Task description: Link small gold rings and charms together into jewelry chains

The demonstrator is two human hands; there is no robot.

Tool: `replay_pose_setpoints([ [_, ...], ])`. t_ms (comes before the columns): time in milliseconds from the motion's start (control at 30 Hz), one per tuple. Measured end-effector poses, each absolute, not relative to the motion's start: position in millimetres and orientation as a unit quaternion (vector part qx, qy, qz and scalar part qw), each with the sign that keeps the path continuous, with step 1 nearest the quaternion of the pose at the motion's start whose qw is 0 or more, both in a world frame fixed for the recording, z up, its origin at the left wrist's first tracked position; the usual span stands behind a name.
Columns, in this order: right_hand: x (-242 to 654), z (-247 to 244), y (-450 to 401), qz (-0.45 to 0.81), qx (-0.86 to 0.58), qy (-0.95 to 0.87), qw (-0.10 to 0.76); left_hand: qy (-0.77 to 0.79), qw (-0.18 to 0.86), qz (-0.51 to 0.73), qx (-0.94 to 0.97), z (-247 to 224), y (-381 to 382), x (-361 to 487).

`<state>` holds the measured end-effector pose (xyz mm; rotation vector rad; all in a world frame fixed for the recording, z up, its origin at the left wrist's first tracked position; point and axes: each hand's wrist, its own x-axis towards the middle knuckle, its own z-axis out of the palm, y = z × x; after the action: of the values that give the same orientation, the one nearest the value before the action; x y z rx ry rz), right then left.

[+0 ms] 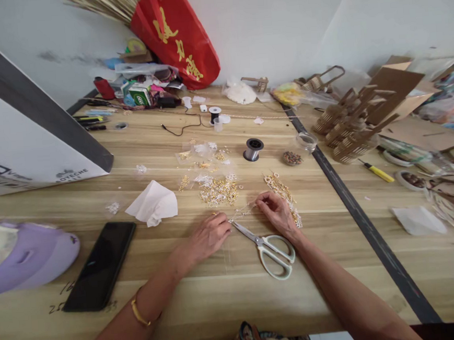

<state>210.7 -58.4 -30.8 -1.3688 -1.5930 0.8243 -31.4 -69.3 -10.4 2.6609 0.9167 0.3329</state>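
A thin beaded strand (244,209) runs between my two hands. My left hand (212,233) rests low over the table, its fingers closed on one end of the strand. The other end is pinched in my right hand (274,208). Scissors with pale green handles (275,255) lie just below, their blades pointing up between the hands. Beyond the hands is a pile of gold and silver charms (219,191). Finished-looking gold and white pieces (283,189) lie beside and behind my right hand.
A black phone (101,266) and a crumpled white tissue (153,203) lie left. Behind stand a wire spool (253,149) and a dish of coloured beads (292,158). Small woven baskets (349,129) and a yellow cutter (379,171) are at right. A large box (26,117) stands left.
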Motion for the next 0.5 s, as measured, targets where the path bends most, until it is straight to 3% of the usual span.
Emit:
replay_pose_setpoints([
  [333, 208.8, -30.0, -67.1, 0.274, -0.553, -0.679, 0.398, 0.362, 0.315, 0.122, 0.869, 4.3, -54.1, -56.1],
  [500, 209.5, -32.4, -66.7, 0.27, -0.552, -0.675, 0.408, 0.431, 0.321, 0.142, 0.831, 1.9, -53.3, -54.5],
])
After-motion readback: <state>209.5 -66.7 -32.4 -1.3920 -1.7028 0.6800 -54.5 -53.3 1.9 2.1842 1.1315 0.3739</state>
